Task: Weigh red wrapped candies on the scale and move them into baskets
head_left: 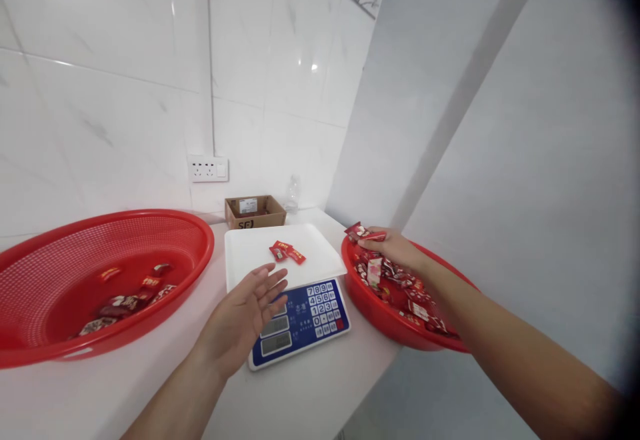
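My left hand (243,313) is open, palm turned up and fingers spread, in front of the digital scale (300,323) and partly covering its displays. On the scale's white pan (260,250) lie a few small red candy packets (287,251). At the right, my right hand (395,248) is closed on red wrapped candies (359,231), held over the rim of the right red basket (370,323). Many more wrapped candies (417,310) fill that basket. How many my right hand grips is hidden by the fingers.
A larger red basket (200,227) with several packets (127,305) stands at the left. Behind the scale are a cardboard box (239,217) and a clear plastic bottle (293,195). A wall socket (209,169) sits above the white table (210,280). Grey panel (425,127) borders the right.
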The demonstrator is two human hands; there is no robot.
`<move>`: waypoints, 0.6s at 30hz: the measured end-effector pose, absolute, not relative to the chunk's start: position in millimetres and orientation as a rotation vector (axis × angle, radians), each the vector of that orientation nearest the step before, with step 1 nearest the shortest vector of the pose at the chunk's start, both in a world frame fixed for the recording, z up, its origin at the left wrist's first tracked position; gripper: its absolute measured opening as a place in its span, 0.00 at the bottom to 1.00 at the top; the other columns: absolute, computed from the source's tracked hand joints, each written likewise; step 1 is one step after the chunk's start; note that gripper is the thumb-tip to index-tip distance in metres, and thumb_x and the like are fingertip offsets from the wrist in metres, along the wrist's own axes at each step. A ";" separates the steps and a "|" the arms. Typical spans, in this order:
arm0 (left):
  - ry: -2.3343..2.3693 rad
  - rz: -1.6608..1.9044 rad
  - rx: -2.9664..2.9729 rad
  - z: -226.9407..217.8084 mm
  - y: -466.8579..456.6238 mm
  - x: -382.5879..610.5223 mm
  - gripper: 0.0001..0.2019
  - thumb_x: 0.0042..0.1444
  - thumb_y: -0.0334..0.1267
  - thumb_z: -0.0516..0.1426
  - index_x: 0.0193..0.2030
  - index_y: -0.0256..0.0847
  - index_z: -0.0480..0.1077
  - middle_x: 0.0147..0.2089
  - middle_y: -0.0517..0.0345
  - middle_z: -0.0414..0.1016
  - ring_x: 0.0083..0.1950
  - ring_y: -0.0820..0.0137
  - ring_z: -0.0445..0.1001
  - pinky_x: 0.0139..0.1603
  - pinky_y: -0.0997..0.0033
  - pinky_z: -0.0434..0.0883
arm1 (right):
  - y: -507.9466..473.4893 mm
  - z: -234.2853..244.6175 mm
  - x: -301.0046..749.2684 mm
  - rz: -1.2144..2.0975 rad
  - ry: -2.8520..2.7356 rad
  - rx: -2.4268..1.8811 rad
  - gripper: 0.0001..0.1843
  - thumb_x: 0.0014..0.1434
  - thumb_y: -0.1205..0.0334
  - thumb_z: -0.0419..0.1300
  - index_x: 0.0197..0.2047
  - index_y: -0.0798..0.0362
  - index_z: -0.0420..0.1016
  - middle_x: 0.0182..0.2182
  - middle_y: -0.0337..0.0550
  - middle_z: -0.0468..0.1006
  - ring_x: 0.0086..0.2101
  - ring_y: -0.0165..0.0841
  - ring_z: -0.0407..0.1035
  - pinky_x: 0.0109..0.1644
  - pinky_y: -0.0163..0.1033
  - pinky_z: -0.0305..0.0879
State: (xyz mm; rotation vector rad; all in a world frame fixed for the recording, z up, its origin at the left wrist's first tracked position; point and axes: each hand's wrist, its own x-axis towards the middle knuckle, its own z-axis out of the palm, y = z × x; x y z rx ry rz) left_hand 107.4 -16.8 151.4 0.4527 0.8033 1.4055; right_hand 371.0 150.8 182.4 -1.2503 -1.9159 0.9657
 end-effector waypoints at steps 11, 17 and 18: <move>0.790 1.454 0.761 145.1 -19.8 112.9 0.17 0.56 0.42 0.55 0.52 0.47 0.64 0.55 0.51 0.67 0.52 0.61 0.68 0.44 0.61 0.72 | 66.4 175.8 239.5 1.704 -2.170 -0.664 0.09 0.47 0.59 0.65 0.32 0.53 0.75 0.28 0.36 0.76 0.33 0.30 0.70 0.40 0.38 0.63; 0.731 1.632 0.493 147.1 -11.1 99.4 0.09 0.59 0.37 0.51 0.46 0.42 0.65 0.45 0.51 0.72 0.42 0.67 0.72 0.42 0.57 0.74 | 71.1 175.9 228.2 1.796 -1.818 -0.751 0.19 0.44 0.56 0.67 0.38 0.52 0.70 0.28 0.36 0.75 0.28 0.29 0.71 0.36 0.39 0.65; 0.735 1.662 0.446 147.2 -9.9 97.8 0.08 0.60 0.36 0.51 0.45 0.41 0.65 0.44 0.51 0.72 0.42 0.67 0.72 0.42 0.56 0.74 | 72.0 176.5 227.5 1.799 -1.769 -0.777 0.20 0.43 0.56 0.68 0.39 0.51 0.69 0.28 0.36 0.75 0.28 0.30 0.71 0.35 0.39 0.66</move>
